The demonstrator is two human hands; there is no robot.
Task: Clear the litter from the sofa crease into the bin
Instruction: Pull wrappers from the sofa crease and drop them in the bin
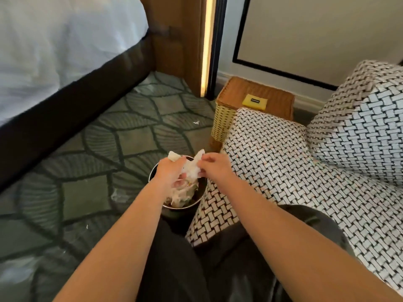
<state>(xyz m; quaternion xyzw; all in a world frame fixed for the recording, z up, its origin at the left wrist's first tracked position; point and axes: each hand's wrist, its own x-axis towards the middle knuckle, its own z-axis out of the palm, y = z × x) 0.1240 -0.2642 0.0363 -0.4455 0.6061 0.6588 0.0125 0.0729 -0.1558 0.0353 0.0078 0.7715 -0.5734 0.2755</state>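
A small dark round bin (199,200) stands on the carpet beside the sofa's left arm, with crumpled paper inside it. Directly above its mouth my left hand (169,173) grips a wad of white tissue litter (192,168). My right hand (214,164) pinches the same wad from the right side. The sofa (294,162) has a black-and-white woven pattern; its seat and back cushion fill the right of the view. The crease between seat and back is partly hidden by a dark garment near my lap.
A bed with a white sheet and dark frame (65,94) runs along the left. A wicker side table (257,94) with a yellow item (254,102) stands behind the sofa arm. Small white scraps (196,122) lie on the green patterned carpet.
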